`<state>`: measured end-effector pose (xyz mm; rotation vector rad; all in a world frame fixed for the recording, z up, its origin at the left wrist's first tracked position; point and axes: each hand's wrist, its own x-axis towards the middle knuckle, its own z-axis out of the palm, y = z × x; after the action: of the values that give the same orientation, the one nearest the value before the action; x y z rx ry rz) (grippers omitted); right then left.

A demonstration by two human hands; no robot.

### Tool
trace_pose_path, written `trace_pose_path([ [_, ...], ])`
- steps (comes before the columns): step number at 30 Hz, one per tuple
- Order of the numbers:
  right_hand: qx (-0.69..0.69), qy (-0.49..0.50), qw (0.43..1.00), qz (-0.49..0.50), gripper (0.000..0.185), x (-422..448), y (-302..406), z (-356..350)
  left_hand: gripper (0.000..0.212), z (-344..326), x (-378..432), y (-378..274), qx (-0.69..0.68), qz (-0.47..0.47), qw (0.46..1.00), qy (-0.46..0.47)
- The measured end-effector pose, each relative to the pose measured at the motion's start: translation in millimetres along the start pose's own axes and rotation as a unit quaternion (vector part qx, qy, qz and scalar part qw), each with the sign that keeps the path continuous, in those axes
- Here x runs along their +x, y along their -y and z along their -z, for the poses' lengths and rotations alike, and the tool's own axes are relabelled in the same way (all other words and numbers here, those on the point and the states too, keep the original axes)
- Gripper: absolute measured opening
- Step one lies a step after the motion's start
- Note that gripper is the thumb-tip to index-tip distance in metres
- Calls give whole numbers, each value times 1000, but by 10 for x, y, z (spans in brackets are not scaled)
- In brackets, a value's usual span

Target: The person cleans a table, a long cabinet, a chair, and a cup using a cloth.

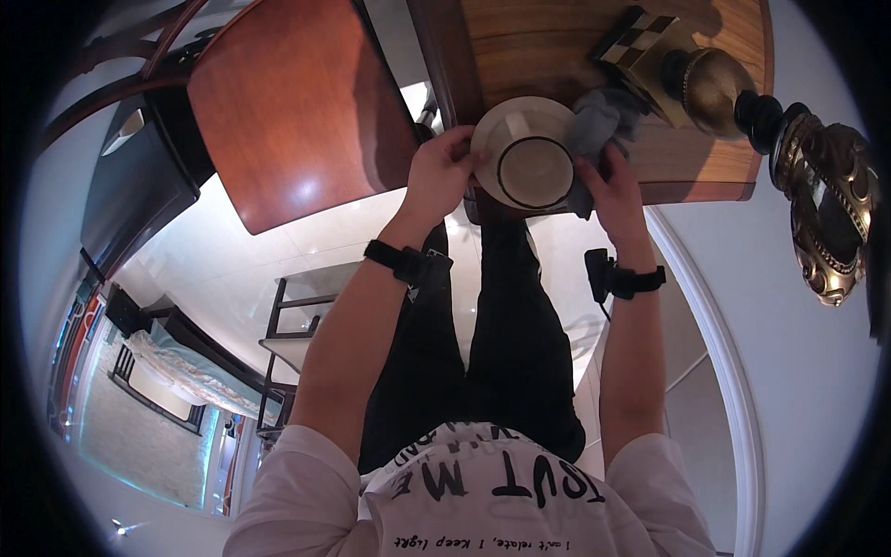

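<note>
A white cup (536,173) with a dark rim sits on a pale saucer (489,131) at the front edge of a wooden cabinet top. My left hand (445,170) grips the saucer's left edge, thumb on top. At the right side of the cup and saucer is my right hand (612,184), with a grey cloth (598,122) held in its fingers; part of the cloth hangs below the hand and part lies bunched on the wood. The inside of the cup looks plain. Both wrists wear black straps with small devices.
Right of the cloth stand a checkered box-like ornament (654,59) and an ornate gold and black piece (720,90) that reaches far right. A wooden chair seat (292,111) is at the left. The wooden cabinet top (696,157) ends near a white wall.
</note>
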<state>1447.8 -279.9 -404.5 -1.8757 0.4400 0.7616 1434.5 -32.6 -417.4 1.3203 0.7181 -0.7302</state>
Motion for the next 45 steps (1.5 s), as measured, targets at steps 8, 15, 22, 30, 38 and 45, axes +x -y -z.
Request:
trace_pose_path([
  [8, -136, 43, 989, 46, 48, 221, 181, 168, 29, 79, 36, -126, 39, -18, 999, 12],
  [15, 29, 56, 997, 50, 33, 281, 117, 79, 28, 54, 48, -172, 9, -49, 999, 9],
  [22, 72, 61, 995, 11, 36, 150, 1, 23, 35, -16, -72, -70, -11, -10, 998, 65],
  [30, 50, 121, 991, 8, 38, 112, 125, 190, 44, 119, 23, -191, -77, 58, 981, 166],
  [38, -37, 238, 970, 23, 41, 157, 271, 268, 46, -101, 243, -433, 163, 31, 956, 241],
  [45, -77, 216, 972, 44, 37, 266, 156, 187, 44, -123, 357, -270, 201, 64, 942, 261],
])
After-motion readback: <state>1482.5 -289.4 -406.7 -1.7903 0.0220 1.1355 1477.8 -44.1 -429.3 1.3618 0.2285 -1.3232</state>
